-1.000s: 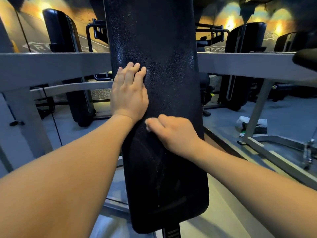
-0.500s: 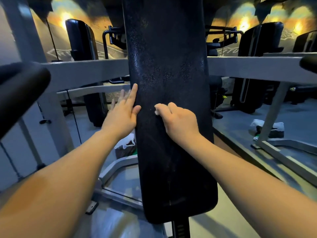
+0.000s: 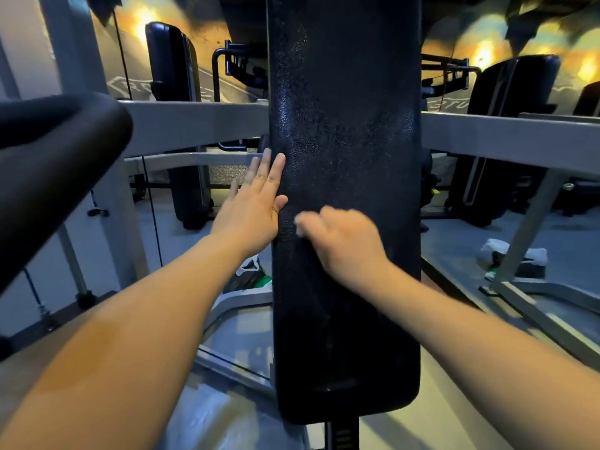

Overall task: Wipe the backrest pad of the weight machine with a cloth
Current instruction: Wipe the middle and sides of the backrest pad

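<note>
Head view looks down along both bare forearms to a tall black backrest pad, upright and directly under both hands, running from well above them to a rounded lower end near the elbows. A grey frame beam crosses behind the pad above the fingertips, passing out to both sides. Out beyond the left hand, a thick black roller pad juts in close to the camera and hides much of what lies behind it. Below the left hand, beside the pad's edge, sits a white bag with something green in it, partly hidden by the wrist. Off to the right of the right hand, a pale bundle lies on the floor behind a slanted grey leg. Dark upholstered machines stand farther off above both hands. The left hand is spread flat with straight fingers, lying against the pad's left edge, the outer fingers reaching past it; it holds nothing. The right hand lies on the pad's face just beside the left, knuckles up and fingers curled under. It is smeared by motion blur, and a small pale scrap of cloth shows at its fingertips, pressed to the pad.
</note>
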`<state>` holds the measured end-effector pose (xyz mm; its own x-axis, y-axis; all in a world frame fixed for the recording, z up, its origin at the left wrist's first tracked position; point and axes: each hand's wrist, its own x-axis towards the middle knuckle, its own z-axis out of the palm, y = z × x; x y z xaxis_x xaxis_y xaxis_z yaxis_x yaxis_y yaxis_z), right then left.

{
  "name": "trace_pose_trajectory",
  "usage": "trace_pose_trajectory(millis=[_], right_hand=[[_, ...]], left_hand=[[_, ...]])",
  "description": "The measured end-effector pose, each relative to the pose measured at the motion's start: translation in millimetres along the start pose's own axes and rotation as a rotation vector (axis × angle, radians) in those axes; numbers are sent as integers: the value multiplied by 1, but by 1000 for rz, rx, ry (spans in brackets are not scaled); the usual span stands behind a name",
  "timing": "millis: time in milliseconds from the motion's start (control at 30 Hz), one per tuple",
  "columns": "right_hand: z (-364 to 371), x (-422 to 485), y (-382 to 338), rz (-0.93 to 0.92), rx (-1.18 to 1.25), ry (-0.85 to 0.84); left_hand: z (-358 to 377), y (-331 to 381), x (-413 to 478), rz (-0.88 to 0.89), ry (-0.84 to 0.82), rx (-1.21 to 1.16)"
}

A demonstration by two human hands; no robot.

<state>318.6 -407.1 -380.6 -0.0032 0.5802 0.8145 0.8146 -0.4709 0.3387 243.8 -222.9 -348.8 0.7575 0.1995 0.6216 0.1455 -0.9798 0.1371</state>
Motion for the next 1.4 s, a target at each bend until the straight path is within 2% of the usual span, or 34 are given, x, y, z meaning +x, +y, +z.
trace_pose_trajectory(millis=[67,133,167,300,400,533,633,700,800,867,933,1000,1067,1133,1167,1300,1400], right_hand=[[1,-27,-6,-170,16,-101],[-2,-18,8,-272,-23,-100],[-4,-5,16,-266,-54,-64],[-12,46,34,77,-109,113],[-2,31,7,173,-49,116],[0,-13,-14,-106,24,-23],[-6,13,14,-276,-56,-18],[-10,48,36,-207,-132,81],[-13,94,57,86,-188,197],[-8,99,49,209,-160,225],[2,83,33,187,-61,208],[8,56,20,33,16,116],[3,45,24,-121,7,49],[-4,59,36,-196,-60,44],[-6,74,41,-165,-93,67],[-8,129,52,168,-91,160],[5,120,37,206,-12,152]], left_hand=[[-2,-2,0,15,-11,17],[-4,-3,0,24,-34,0],[-6,-4,0,29,-49,-13],[-15,-9,1,47,-106,-41],[-16,-10,1,69,-109,-39],[-12,-10,2,77,-106,-70],[-13,-9,1,70,-106,-57],[-16,-6,1,69,-106,-33],[-19,-4,0,56,-119,-3],[-19,-3,0,54,-117,-1],[-17,-3,0,62,-112,-4],[-17,-5,2,67,-112,-5],[-22,-6,3,78,-137,25],[-26,-6,4,83,-169,39],[-28,-5,4,76,-187,17],[-37,3,-11,42,-178,-231],[-45,1,-28,-106,-58,-371]])
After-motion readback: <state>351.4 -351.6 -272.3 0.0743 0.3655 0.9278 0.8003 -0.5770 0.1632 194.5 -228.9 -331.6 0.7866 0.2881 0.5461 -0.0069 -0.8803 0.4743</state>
